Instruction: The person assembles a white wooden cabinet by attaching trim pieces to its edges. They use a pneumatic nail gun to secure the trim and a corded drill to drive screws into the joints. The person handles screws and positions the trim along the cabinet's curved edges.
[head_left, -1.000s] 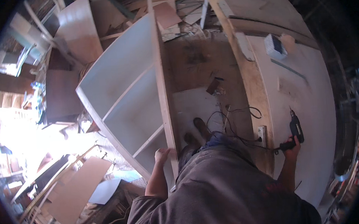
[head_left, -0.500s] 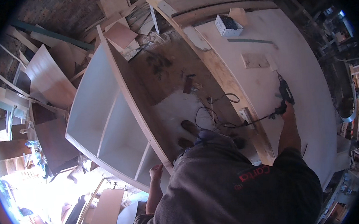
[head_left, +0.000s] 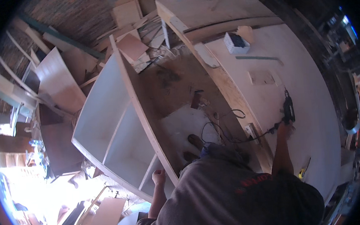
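Observation:
My right hand [head_left: 286, 129] is closed around the rear end of a dark corded power drill [head_left: 288, 110]. The drill lies low over the pale bench top [head_left: 312, 116] on the right, its bit pointing away from me, beside a small flat wooden block [head_left: 262, 77]. Its black cable [head_left: 237, 141] loops left over the bench edge. My left hand [head_left: 159, 177] is held with curled fingers near the front edge of an open white cabinet carcass [head_left: 142, 115]; whether anything is inside the fingers is hidden.
A white box [head_left: 236, 43] and a green strip [head_left: 259, 58] lie farther up the bench. Near my right arm is a small yellow-and-black tool [head_left: 302, 174]. Leaning boards [head_left: 60, 80] and offcuts crowd the left. A power socket block [head_left: 251, 131] sits at the bench edge.
The whole view has tilted, so everything sits lower in the picture. The drill and right hand have shifted slightly left against the wooden block. The yellow-and-black tool has come into sight.

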`<state>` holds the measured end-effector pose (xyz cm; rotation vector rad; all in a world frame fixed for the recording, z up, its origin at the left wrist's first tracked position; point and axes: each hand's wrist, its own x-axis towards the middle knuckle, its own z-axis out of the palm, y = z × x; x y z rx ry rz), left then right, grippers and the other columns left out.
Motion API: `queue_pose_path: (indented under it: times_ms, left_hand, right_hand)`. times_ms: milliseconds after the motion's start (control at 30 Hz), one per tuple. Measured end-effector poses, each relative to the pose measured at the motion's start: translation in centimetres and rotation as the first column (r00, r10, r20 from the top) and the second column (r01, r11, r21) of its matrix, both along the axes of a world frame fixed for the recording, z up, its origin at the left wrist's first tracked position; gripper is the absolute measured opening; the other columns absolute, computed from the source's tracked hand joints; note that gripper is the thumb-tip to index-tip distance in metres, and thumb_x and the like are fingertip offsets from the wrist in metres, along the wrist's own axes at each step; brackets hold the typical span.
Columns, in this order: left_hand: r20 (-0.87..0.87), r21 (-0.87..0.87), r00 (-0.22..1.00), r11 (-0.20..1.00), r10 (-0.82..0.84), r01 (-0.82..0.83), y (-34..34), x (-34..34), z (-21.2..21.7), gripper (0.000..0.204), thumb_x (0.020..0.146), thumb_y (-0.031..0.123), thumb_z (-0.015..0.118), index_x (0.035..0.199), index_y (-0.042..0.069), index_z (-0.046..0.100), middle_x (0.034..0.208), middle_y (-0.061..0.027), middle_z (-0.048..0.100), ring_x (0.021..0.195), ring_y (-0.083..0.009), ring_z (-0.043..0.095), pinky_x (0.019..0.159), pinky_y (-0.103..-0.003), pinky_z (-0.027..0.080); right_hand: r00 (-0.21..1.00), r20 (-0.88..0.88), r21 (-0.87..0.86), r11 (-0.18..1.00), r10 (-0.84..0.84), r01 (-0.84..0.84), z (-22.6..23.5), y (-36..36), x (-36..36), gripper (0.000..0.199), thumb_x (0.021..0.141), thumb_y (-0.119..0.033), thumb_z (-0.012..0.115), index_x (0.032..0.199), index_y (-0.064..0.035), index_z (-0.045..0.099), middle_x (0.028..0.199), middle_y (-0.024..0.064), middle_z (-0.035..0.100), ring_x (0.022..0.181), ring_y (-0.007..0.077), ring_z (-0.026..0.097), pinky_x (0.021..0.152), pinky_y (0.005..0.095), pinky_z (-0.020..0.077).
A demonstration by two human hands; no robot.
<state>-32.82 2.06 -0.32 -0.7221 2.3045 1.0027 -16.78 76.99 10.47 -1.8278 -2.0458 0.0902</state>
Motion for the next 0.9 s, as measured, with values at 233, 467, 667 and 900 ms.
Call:
queue_pose_path:
  times_ms: [233,467,667,900]
  left_hand:
    - [-0.117,-0.225,0.991,0.974,-0.070,0.042,1.7,0.6,1.5,0.022,0.091,0.025,0.072,0.094,0.003,0.075,0.090,-0.0200,0.074,0.088,-0.0380,0.073,0.083,-0.047,0.056]
    - [-0.196,-0.325,0.980,0.942,0.016,-0.080,3.5,-3.3,1.5,0.023,0.094,0.025,0.065,0.092,0.004,0.072,0.091,-0.0213,0.074,0.089,-0.0395,0.072,0.082,-0.051,0.055]
    - [-0.216,-0.410,0.961,0.877,0.174,-0.251,4.9,-10.9,0.7,0.018,0.093,0.023,0.065,0.093,0.006,0.072,0.090,-0.0191,0.073,0.088,-0.0392,0.071,0.082,-0.049,0.055]
    - [-0.332,-0.375,0.914,0.856,0.236,-0.357,9.8,-23.3,3.7,0.016,0.090,0.020,0.069,0.092,0.004,0.071,0.088,-0.0167,0.072,0.085,-0.0360,0.071,0.080,-0.046,0.055]
  right_hand:
    - [0.963,0.076,0.195,0.944,0.258,-0.268,8.6,-6.1,-8.5,0.034,0.092,-0.019,0.069,0.126,-0.0136,0.070,0.129,0.0185,0.062,0.118,0.0368,0.063,0.095,0.0519,0.0539]
    - [0.754,-0.014,0.443,0.680,0.657,-0.585,13.2,-5.6,-23.1,0.030,0.093,-0.004,0.067,0.123,-0.0047,0.069,0.109,0.0188,0.068,0.102,0.0375,0.065,0.089,0.0496,0.0523]
    - [0.573,-0.075,0.520,0.522,0.816,-0.676,15.9,-3.9,-41.2,0.024,0.093,-0.001,0.067,0.116,-0.0030,0.071,0.105,0.0151,0.070,0.098,0.0345,0.066,0.085,0.0452,0.0534]
    - [0.385,-0.270,0.425,0.468,0.883,-0.775,17.0,-3.4,-58.8,0.026,0.091,0.001,0.068,0.116,-0.0029,0.072,0.100,0.0121,0.071,0.094,0.0279,0.067,0.085,0.0397,0.0532]
